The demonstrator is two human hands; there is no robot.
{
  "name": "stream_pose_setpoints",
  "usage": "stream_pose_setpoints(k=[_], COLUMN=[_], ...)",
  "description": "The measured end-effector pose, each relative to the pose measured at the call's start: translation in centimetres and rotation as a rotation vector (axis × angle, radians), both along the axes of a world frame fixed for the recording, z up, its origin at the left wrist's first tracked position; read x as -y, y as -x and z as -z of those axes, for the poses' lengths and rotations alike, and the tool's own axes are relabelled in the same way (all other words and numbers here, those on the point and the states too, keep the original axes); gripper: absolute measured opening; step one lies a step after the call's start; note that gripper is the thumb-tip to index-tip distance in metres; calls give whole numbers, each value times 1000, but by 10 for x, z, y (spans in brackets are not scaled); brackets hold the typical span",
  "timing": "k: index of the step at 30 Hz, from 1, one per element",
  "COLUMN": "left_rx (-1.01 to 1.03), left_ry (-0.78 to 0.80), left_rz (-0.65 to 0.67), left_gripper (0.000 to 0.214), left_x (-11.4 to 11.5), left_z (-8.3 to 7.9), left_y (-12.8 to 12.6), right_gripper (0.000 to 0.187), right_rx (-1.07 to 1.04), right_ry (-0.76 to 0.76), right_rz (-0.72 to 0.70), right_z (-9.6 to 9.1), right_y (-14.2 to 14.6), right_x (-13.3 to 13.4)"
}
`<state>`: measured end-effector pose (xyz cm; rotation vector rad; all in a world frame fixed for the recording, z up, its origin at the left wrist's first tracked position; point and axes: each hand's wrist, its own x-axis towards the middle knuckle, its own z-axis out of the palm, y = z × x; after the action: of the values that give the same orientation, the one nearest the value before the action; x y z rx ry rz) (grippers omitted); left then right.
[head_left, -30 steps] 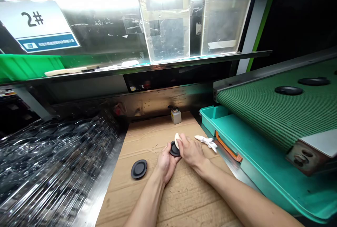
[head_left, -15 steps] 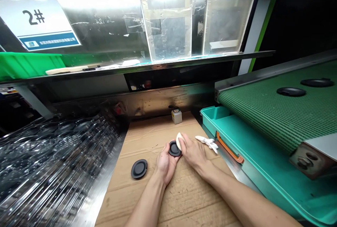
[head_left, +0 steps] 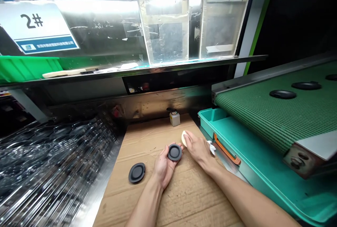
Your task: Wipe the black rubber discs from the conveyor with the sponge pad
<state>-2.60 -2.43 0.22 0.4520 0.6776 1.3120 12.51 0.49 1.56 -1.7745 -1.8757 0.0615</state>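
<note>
My left hand [head_left: 163, 165] is closed round a small black round disc [head_left: 174, 152], held above the cardboard sheet [head_left: 179, 199]. My right hand [head_left: 197, 148] sits just right of it, fingers closed on a small white pad [head_left: 184, 137], a little apart from the disc. A second black disc [head_left: 137, 172] lies flat on the cardboard to the left of my left hand.
A small white bottle [head_left: 174, 117] stands at the cardboard's far edge. A white cloth [head_left: 212, 147] lies by my right wrist. A teal tray [head_left: 237, 142] with an orange handle and a green conveyor belt [head_left: 279, 121] carrying black discs [head_left: 282, 94] are at right. Clear plastic trays [head_left: 52, 163] fill the left.
My right hand with the white pad has drawn away to the right, off the disc. The disc in my left hand now shows fully.
</note>
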Motion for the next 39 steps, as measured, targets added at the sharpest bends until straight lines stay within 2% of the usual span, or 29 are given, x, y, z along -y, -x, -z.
stream_pose_setpoints(k=[3,7,13,14,16,18,20,26,33,39], left_rx=[25,55,30,10,-29,-46,-23,143,183,204], left_ry=[7,-2,-77,-79,-79,-62,-35,19,41,84], left_rz=[32,70,138,134,116,104,106,202,193,172], left_gripper=[27,28,32,31,30,31,32,33,34,37], left_x=[-1,-3,0,1,3,3,2,0,-5,-6], left_z=[1,2,-2,-3,-4,-5,-6,-10,-11,-14], left_y=[2,2,-3,-4,-5,-5,-3,8,12,12], right_gripper=[40,41,39,39,39,40,40,39,38,37], right_rx=[-152,-238,-46,-8,32,24,-14,-111,-143,-167], right_ry=[-58,-86,-22,-23,-32,-29,-33,-54,-53,-44], right_rz=[0,-103,-323,-312,-204,-98,-55,-65,-63,-89], right_z=[-3,-6,-4,-4,-5,-7,-8,-5,-4,6], right_y=[-14,-9,15,15,11,3,-5,-16,-14,-10], right_x=[-8,5,24,22,15,6,1,5,5,0])
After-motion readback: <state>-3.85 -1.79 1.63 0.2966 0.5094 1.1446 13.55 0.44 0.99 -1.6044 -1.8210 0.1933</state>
